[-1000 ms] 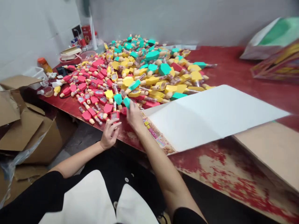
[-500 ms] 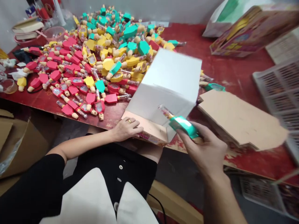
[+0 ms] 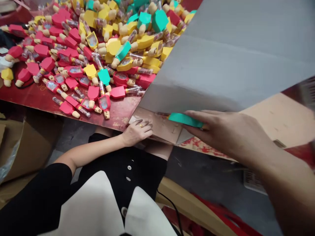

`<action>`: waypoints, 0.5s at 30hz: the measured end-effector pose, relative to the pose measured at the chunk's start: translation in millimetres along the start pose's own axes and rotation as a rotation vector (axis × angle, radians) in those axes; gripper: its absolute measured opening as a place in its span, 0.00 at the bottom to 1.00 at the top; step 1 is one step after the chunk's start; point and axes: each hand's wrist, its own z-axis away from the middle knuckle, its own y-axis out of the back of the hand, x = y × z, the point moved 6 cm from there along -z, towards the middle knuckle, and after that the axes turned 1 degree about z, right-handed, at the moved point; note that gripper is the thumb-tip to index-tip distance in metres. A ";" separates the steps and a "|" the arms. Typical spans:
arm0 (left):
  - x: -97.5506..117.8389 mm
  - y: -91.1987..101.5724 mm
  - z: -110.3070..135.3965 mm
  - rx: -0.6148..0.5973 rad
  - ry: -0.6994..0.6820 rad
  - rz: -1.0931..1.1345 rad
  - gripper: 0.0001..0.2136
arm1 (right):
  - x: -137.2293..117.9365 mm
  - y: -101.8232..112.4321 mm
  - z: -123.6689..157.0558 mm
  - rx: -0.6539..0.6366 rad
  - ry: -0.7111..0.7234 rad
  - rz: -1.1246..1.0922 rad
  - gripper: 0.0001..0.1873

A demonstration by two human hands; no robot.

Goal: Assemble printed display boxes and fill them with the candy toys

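Note:
My right hand [image 3: 226, 131] grips a teal flat-headed candy toy [image 3: 184, 120] lengthwise, at the mouth of a large white-lined carton [image 3: 221, 55]; the toy's clear tube is hidden. My left hand [image 3: 137, 131] lies palm down on the carton's near printed end [image 3: 159, 126], fingers slightly apart, holding nothing. Beyond it, a big heap of pink, yellow and teal candy toys with clear tubes [image 3: 93, 55] covers the red table [image 3: 120, 113]. The carton's raised panel hides the right part of the heap.
Open cardboard boxes [image 3: 24, 144] and clear plastic lie below the table's near edge at left. Dark floor [image 3: 204, 167] shows below the carton, with a tan cardboard strip [image 3: 194, 209] and a red strap at the bottom right.
The carton now looms larger and hides more of the heap. My right hand has moved left, bringing the teal toy into the carton's mouth. My left hand stays on the carton.

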 end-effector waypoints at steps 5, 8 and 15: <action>2.2 0.1 -0.5 0.025 0.033 0.040 0.13 | -2.2 -11.5 -18.7 -0.290 0.001 0.089 0.18; 3.8 -1.5 -0.3 0.003 0.046 0.054 0.13 | -7.6 -13.8 -43.6 -0.426 0.061 0.086 0.18; 3.9 -9.6 0.5 -0.059 0.067 0.167 0.13 | -38.1 -26.6 -130.0 -0.301 -0.040 -0.238 0.23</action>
